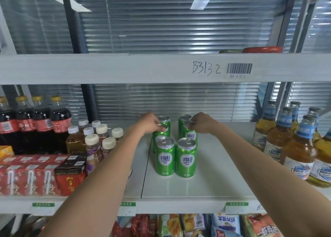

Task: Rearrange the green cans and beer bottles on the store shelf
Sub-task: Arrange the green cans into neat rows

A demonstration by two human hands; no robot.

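Several green cans (165, 157) stand in two rows on the white shelf (211, 174), running front to back. My left hand (152, 122) grips the top of a can in the left row (162, 131), behind the front can. My right hand (200, 123) grips the top of a can in the right row (189, 134), behind the front right can (186, 157). One more can stands behind each gripped one. Amber beer bottles (297, 147) with blue neck labels cluster at the shelf's right end.
Cola bottles (43, 122) and capped tea bottles (93, 143) stand at the left, with red drink cartons (28, 175) in front. An upper shelf beam (125, 68) runs overhead. Snack bags (225, 224) fill the shelf below. Bare shelf lies between cans and beer bottles.
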